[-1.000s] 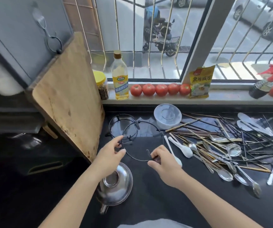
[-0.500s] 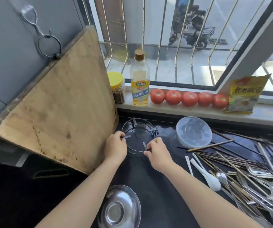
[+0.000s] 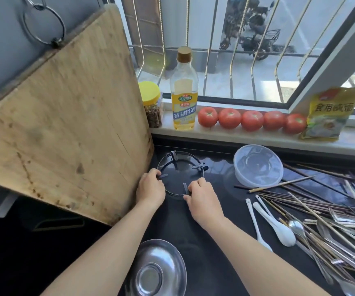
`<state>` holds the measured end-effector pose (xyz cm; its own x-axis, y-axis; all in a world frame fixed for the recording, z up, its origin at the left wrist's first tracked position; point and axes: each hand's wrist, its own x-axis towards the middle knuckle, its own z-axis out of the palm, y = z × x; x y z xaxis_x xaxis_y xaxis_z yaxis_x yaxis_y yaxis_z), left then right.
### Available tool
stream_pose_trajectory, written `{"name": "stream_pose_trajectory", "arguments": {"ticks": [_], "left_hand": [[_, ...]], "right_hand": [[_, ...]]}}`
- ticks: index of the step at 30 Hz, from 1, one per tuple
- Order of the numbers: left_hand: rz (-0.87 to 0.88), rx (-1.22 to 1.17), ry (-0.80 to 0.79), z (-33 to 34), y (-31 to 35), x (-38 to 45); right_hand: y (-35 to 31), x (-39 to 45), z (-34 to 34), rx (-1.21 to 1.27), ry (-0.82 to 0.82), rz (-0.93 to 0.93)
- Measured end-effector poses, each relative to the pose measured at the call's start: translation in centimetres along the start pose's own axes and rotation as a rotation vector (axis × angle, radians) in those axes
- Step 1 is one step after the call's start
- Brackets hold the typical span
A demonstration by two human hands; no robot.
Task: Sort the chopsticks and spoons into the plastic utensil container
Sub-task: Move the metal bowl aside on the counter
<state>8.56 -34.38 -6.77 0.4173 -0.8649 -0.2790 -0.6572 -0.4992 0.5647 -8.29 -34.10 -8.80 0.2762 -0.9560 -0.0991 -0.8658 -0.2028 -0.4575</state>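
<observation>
Gripping one wire ring [image 3: 200, 170], two hands [image 3: 150, 190]; five tomatoes [image 3: 252, 120].

Clear plastic container [image 3: 258, 165] upright, uncovered, near sill. Chopsticks [image 3: 296, 200] and spoons [image 3: 277, 227] heaped loosely on counter just right of it.

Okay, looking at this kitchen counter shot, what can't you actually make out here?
Head view only:
- Pile of chopsticks and spoons: cut off by the right edge; count unclear.
- Metal bowl: its near side runs off the bottom edge.
- Fingertips of left hand and right hand: curled over the wire ring rack, hidden by their backs.
- Jar: partly behind the cutting board.
</observation>
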Motion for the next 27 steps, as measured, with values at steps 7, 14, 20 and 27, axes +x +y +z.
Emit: {"name": "stream_pose_trajectory", "arguments": {"ticks": [7, 14, 20, 27], "left_hand": [[0.069, 0.002, -0.062, 0.4, -0.9, 0.0], [0.158, 0.102, -0.29, 0.7, -1.4, -2.7], [0.276, 0.33, -0.297, -0.3, -2.0, -4.8], [0.306, 0.608, -0.521, -1.0, -3.1, -5.4]], "right_hand": [[0.6, -1.6, -0.4, -0.057, -0.038, -0.087], [2.9, -6.1, -2.4, 0.002, -0.138, -0.018], [4.7, -6.6, -3.8, -0.334, -0.223, -0.158], [4.2, -8.7, -1.1, -0.444, -0.267, -0.246]]}}
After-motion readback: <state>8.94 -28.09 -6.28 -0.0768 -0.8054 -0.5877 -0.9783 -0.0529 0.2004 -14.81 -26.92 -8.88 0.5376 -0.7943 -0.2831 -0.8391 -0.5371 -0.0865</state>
